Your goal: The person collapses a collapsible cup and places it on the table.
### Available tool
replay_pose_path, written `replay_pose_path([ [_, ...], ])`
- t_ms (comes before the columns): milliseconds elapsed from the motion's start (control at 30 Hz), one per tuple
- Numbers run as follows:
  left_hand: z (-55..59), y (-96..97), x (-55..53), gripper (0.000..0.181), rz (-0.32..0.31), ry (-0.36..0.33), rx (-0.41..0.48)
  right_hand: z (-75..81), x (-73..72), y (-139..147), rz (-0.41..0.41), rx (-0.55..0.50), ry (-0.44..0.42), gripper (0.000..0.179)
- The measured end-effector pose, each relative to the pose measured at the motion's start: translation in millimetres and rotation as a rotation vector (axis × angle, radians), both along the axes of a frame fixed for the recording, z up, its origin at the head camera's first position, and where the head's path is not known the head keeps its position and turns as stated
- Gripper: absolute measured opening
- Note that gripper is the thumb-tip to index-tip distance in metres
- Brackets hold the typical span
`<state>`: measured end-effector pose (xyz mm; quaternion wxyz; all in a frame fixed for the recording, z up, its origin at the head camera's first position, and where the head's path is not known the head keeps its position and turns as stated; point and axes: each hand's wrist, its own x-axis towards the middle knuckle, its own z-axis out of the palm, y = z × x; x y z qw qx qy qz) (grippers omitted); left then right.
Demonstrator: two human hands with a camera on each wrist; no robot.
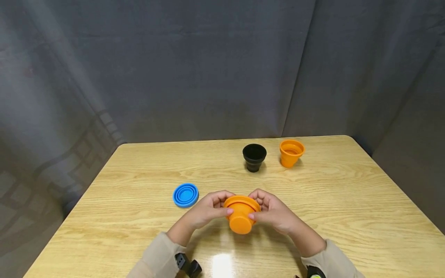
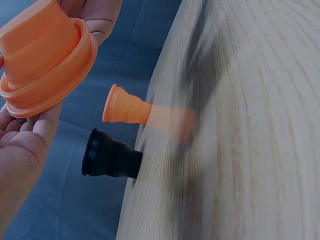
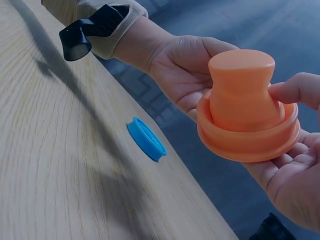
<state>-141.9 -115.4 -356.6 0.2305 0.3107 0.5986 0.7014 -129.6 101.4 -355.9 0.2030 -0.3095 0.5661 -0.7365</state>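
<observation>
Currently, three cups and one collapsed disc, set out about a landmark, the black ribbed flowerpot-shaped cup of rubbery material (image 1: 254,153), which stands upright, mouth up, on a pale wood-grain worktop (image 1: 114,227).

Item one: an orange, tapered, rubbery folding cup (image 1: 240,216), held above the worktop, on the person's side of the black cup. It is tilted, base towards the person, its wall partly folded so that a wide collar rings the narrower body.

Left grip (image 1: 210,211): closed about the left side of item one, thumb on the near wall, other fingers curled behind the rim.

Right grip (image 1: 276,213): closed likewise about the right side, thumb tip pressing on the narrower body.

Item two: a second orange tapered cup (image 1: 290,153), upright and extended, just right of the black cup, apart from it.

Item three: a blue, round, flattened piece with concentric rings (image 1: 185,195), lying left of the black cup and nearer the person.

Further: a dark grey fabric curtain (image 1: 208,77), hung beyond the black cup.
</observation>
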Motion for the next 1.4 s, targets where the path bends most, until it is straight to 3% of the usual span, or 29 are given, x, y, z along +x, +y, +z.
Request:
replay_pose_path([
  [567, -4.3, 4.7, -0.9, 0.03, 0.039, 0.073, -0.068, -3.0, 1.8, -6.0, -0.12, 0.113, 0.049, 0.027],
  [900, -8.9, 5.5, -1.2, 0.023, 0.179, 0.082, -0.17, -5.4, 0.2, -5.2, -0.178, 0.156, 0.005, 0.027],
  [1200, -10.9, 6.4, -2.7, 0.023, 0.29, 0.097, -0.212, -8.8, -2.5, 2.2, -0.02, 0.017, 0.049, 0.041],
  [1300, -11.3, 9.0, -4.1, 0.022, 0.328, 0.143, -0.252, -8.7, -1.9, 0.8, -0.059, 0.034, 0.052, 0.041],
  [1400, -10.0, 12.8, -5.1, 0.021, 0.357, 0.194, -0.294, -7.3, -0.8, -2.2, -0.174, 0.105, 0.043, 0.039],
])
